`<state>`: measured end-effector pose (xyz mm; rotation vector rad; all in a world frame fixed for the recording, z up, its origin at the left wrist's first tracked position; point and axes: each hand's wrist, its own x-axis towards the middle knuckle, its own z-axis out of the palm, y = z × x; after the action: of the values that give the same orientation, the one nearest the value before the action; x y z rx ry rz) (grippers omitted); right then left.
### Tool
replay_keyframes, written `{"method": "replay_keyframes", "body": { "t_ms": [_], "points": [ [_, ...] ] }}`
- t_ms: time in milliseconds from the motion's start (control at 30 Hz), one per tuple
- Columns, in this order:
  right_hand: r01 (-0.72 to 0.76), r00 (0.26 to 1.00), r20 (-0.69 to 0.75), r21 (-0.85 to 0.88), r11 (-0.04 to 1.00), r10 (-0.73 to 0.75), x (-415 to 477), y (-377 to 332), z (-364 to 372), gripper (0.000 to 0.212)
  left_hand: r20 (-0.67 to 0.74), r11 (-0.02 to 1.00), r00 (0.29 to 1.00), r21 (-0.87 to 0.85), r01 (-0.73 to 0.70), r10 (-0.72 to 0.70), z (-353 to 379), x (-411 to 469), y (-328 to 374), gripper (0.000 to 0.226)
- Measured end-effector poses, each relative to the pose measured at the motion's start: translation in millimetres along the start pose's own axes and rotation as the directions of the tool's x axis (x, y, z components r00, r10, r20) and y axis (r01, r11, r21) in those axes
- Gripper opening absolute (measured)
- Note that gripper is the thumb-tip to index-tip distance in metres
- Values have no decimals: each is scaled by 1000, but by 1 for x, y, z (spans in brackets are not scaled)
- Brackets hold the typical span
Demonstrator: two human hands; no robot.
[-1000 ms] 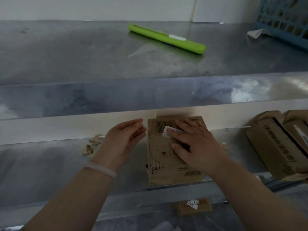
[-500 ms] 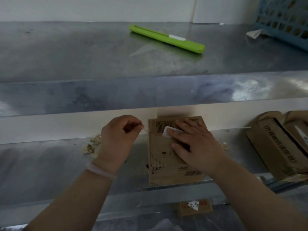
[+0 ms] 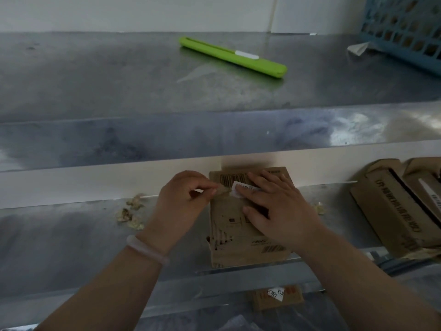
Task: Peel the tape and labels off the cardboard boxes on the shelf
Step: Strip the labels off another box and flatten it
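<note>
A small brown cardboard box (image 3: 229, 235) lies flat on the middle metal shelf (image 3: 71, 235), printed with barcodes. A white label (image 3: 241, 187) sits near its far edge, one end lifted. My left hand (image 3: 183, 204) pinches a brownish strip of tape or paper at the box's upper left corner, right beside the label. My right hand (image 3: 276, 209) lies flat on the box with straight fingers, its fingertips over the label's right part.
Crumpled tape scraps (image 3: 130, 213) lie on the shelf left of the box. More cardboard boxes (image 3: 396, 211) lie at the right. On the upper shelf are a green knife-like tool (image 3: 232, 57) and a blue basket (image 3: 405, 27). A labelled box (image 3: 278, 297) sits below.
My left hand, open a second ago, curled its fingers and moved right to the box's corner, where it now pinches a strip. The right hand stayed pressed on the box.
</note>
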<state>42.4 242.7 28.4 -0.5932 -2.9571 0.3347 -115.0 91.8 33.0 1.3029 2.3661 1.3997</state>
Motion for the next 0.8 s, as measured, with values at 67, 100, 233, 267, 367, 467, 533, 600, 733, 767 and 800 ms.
{"method": "replay_keyframes", "body": {
  "t_ms": [67,100,233,267,367,467,533,600,733,767,800],
  "points": [
    [-3,1000,3,-4,1000,3,0,0,0,62,-9,995,998,76,-63,64,3,4,-1,13],
    [-4,1000,5,-7,1000,4,0,0,0,63,-3,989,996,120,-87,88,5,7,-2,13],
    [-5,1000,4,-9,1000,6,1,0,0,63,42,971,996,223,-87,79,8,13,-6,26],
    [-7,1000,1,-4,1000,7,1,0,0,63,53,961,995,259,-99,88,9,14,-5,24],
    [-8,1000,-2,-2,1000,8,0,0,0,62,55,922,994,371,-113,99,9,14,-3,21],
    [-5,1000,4,-5,1000,5,-1,1,1,61,19,873,992,473,-120,126,2,18,-3,14],
    [-2,1000,2,-7,1000,2,-1,2,1,60,96,921,994,381,-83,50,-6,19,-2,11],
    [-3,1000,0,-4,1000,3,0,1,1,60,146,940,989,334,-63,14,-10,20,-2,12],
    [-3,1000,-4,-1,1000,3,-2,2,1,61,56,973,995,223,64,-78,-5,20,-2,14],
    [-1,1000,-5,-1,1000,1,-2,2,1,61,18,978,993,176,111,-116,-2,19,-4,13],
    [0,1000,-3,0,1000,0,-2,2,0,61,-28,979,991,153,135,-133,0,19,-6,13]
  ]
}}
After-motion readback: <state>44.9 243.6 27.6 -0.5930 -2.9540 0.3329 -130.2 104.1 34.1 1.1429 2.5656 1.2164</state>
